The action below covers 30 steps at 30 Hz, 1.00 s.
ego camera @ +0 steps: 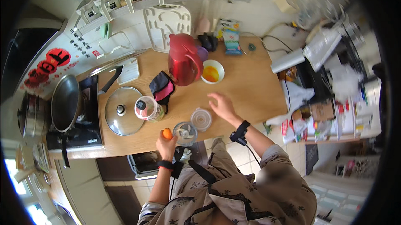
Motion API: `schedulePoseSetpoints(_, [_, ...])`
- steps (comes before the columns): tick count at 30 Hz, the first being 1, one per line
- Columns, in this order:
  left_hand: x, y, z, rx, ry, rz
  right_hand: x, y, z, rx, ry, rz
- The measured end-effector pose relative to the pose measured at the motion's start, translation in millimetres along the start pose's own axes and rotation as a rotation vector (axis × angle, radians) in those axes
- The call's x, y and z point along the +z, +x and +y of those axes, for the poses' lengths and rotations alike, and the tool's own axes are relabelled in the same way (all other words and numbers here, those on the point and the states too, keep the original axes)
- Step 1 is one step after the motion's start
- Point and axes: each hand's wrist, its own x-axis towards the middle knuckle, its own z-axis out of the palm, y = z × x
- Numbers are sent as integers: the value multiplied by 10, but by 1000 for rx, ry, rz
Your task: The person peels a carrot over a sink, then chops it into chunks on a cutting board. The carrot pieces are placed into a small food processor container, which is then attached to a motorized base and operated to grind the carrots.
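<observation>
My left hand [166, 146] holds an orange piece, apparently carrot [167, 133], close beside a clear chopper bowl with blades [185, 134] at the counter's front edge. My right hand [223, 107] hovers over the wooden counter with fingers apart and nothing in them. Between the hands, a round translucent lid [201, 119] lies next to the bowl. Beyond my right hand stands a white bowl [222, 70] with yellow-orange liquid, apparently egg. A clear plastic jar [148, 109] stands left of the chopper bowl, its contents hard to tell.
A red thermos jug [181, 65] and a black and pink cloth item [163, 88] stand behind. To the left are a glass pan lid [114, 120] and a frying pan [66, 104] on the stove [91, 131]. Plastic bags and boxes crowd the right. Below the counter's edge sits a bin [145, 174].
</observation>
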Motion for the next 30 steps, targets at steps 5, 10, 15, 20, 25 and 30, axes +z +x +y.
schedulePoseSetpoints(5, [157, -148, 173, -226, 56, 176, -628, 2117, -260, -167, 256, 209])
schedulePoseSetpoints(10, [299, -216, 255, -444, 49, 329, -363, 3286, -406, -212, 383, -69])
schedulePoseSetpoints(15, [398, -311, 278, -478, -12, 407, -238, 3309, -367, -336, 123, -93])
schedulePoseSetpoints(20, [416, -504, 311, -488, -289, 517, -327, 3025, -233, -419, 302, 116])
schedulePoseSetpoints(25, [440, -814, 665, -296, -560, 700, -621, 2667, 1, -438, 313, 196])
schedulePoseSetpoints(30, [593, -771, 1253, -137, -685, 345, -1051, 2126, 312, -375, 359, 195])
